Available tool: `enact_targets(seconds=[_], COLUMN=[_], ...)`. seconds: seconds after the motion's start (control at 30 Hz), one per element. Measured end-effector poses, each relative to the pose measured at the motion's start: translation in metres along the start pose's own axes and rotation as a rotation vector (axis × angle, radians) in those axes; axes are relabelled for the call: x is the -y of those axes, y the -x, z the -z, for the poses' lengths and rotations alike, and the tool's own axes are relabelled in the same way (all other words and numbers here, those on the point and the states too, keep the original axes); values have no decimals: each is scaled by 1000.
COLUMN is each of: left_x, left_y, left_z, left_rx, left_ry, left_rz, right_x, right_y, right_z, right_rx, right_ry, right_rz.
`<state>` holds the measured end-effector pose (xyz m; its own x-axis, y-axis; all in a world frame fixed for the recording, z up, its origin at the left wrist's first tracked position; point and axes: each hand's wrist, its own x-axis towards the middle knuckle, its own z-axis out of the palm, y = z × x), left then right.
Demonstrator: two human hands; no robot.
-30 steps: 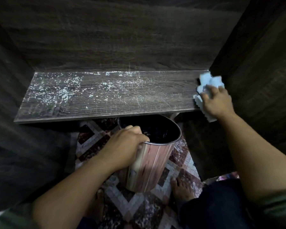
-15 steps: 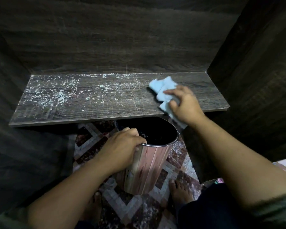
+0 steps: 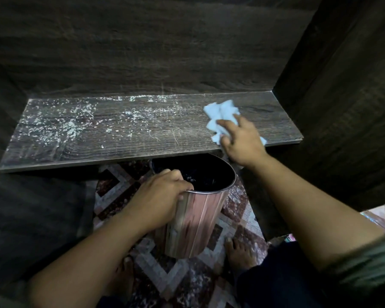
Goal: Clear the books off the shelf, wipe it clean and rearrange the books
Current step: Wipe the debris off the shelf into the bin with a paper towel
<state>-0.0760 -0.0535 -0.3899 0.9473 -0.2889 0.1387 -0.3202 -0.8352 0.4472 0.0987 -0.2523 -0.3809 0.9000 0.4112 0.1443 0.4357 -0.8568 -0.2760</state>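
Note:
A dark wooden shelf (image 3: 142, 138) runs across the view, speckled with white dust over its left and middle parts. No books are in view. My right hand (image 3: 242, 141) presses a crumpled light-blue cloth (image 3: 220, 114) onto the shelf's right part, fingers spread over it. Just below the shelf's front edge, my left hand (image 3: 158, 203) grips the rim of a pink striped metal bin (image 3: 198, 223), held tilted with its dark opening under the edge.
Dark wooden panels close the shelf in at the back (image 3: 165, 52), left and right (image 3: 342, 107). Below lies a patterned tiled floor (image 3: 182, 281) with my bare feet (image 3: 238, 254) on it beside the bin.
My right hand swept the cloth from the shelf's far right end toward the middle, then back a little to the right. The bin stays held under the edge.

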Motion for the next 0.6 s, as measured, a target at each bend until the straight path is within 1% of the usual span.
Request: enact_targets(seconds=[0.07,0.13,0.17,0.23,0.3,0.33,0.4,0.43,0.5,0.6], left_x=[-1,-3,-3,-3,-1,0,1,2,3,6], left_y=[-1,-2,-2,-1,0,1,4,6,9,14], left_z=[0,0,0,1,2,2,4,5,6,6], left_rx=[-2,-5,-6,-10,-16,-19,-21,-21,-21,-29], left_ry=[-11,-7,-2,9,17,20,25,28,34,22], left_rz=[-8,-14,-13,-12,-5,-1,7,10,13,16], right_x=[18,29,31,27,15,9,4,5,12,31], right_y=[1,1,0,-7,-19,-25,-31,-33,-38,-58], right_z=[-5,-6,-3,5,12,12,5,-1,-12,-15], right_rx=[69,88,71,-34,-141,-149,-56,-11,2,49], right_ry=[-82,-224,-311,-416,-372,-301,-119,-51,1,-47], right_rz=[125,178,168,93,-7,-55,-146,-160,-104,-45])
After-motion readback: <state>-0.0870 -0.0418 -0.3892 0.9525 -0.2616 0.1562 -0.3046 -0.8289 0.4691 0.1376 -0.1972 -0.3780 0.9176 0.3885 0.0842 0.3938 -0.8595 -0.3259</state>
